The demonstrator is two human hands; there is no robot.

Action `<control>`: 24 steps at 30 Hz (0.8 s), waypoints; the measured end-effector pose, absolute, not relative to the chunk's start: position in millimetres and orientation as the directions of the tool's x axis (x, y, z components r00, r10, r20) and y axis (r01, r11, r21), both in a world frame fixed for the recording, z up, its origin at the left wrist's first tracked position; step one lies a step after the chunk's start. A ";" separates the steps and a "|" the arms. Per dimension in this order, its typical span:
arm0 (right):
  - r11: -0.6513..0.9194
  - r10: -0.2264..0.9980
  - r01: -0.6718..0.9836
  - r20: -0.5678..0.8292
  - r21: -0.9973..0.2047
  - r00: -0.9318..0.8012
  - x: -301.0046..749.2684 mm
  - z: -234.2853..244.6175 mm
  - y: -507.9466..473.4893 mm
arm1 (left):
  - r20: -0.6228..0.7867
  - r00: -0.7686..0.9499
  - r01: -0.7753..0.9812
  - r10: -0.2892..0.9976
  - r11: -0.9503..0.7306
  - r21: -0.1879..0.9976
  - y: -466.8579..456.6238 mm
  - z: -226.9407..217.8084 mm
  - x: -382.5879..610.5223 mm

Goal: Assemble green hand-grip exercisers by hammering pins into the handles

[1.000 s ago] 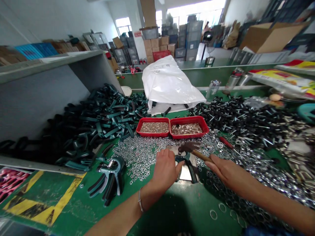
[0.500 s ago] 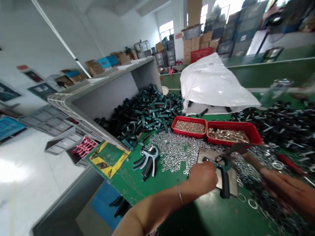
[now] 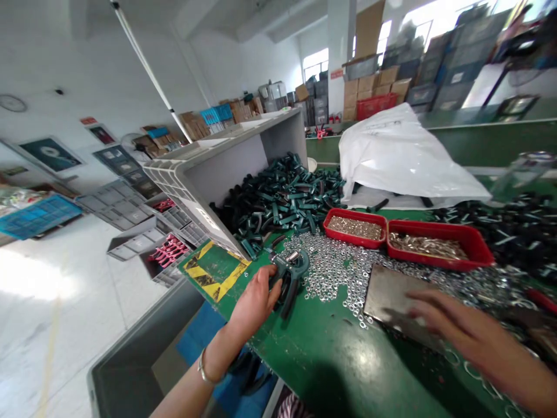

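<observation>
My left hand (image 3: 256,302) sits at the near edge of the green bench, its fingers wrapped on a dark green hand grip exerciser (image 3: 288,278) with a metal adjuster at the top. That exerciser lies against at least one other, and the overlap hides how many there are. My right hand (image 3: 474,337) is open, fingers spread just over a flat steel plate (image 3: 398,305), holding nothing. Loose silver washers (image 3: 335,267) lie spread between the hands. A blurred brown hammer head (image 3: 537,328) seems to lie at the right edge.
Two red trays (image 3: 354,227) of small metal parts stand beyond the washers. A heap of dark green grip handles (image 3: 278,200) fills a grey bin (image 3: 230,168). Behind the trays lies a white plastic sack (image 3: 404,157). The bench edge drops to the floor at left.
The exerciser has left the steel plate and moved left with my left hand. My right hand no longer holds the hammer. The view has swung further left.
</observation>
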State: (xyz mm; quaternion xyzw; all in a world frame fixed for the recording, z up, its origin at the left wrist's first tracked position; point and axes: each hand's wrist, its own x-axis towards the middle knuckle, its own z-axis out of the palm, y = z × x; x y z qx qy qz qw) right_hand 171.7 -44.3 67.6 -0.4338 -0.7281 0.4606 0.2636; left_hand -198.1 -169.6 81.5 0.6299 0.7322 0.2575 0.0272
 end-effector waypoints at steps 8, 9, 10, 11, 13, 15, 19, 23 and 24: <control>-0.234 0.637 0.135 -0.257 -0.963 -0.727 -62.2 41.5 -72.8 | 0.150 -0.161 0.883 0.975 0.075 0.464 -163.3 65.5 -235.2; -0.232 0.633 0.128 -0.250 -0.964 -0.733 -68.0 40.8 -72.3 | 0.130 -0.151 0.871 0.980 0.070 0.487 -162.3 67.9 -236.1; -0.239 0.634 0.123 -0.251 -0.963 -0.732 -70.4 41.8 -71.4 | 0.108 -0.140 0.853 0.984 0.065 0.518 -160.7 71.5 -237.3; -0.261 0.632 0.121 -0.265 -0.958 -0.728 -70.8 44.4 -70.1 | 0.085 -0.129 0.833 0.988 0.062 0.551 -158.5 76.0 -239.2; -0.343 0.594 0.132 -0.323 -0.930 -0.737 -69.5 53.6 -66.6 | 0.038 -0.117 0.799 0.992 0.072 0.597 -152.6 87.3 -245.0; -0.444 0.504 0.165 -0.398 -0.881 -0.767 -70.1 64.8 -62.5 | -0.014 -0.104 0.788 0.995 0.091 0.609 -145.6 99.9 -253.4; -0.633 0.336 0.213 -0.512 -0.744 -0.791 -79.0 79.2 -58.9 | -0.140 -0.055 0.793 0.989 0.128 0.596 -132.7 118.8 -273.4; -0.702 0.255 0.238 -0.549 -0.671 -0.796 -90.0 73.7 -67.3 | -0.314 0.023 0.828 0.949 0.158 0.539 -120.0 119.2 -295.7; -0.704 0.262 0.236 -0.554 -0.670 -0.790 -92.2 70.2 -70.2 | -0.370 0.045 0.826 0.928 0.174 0.536 -115.9 116.6 -301.4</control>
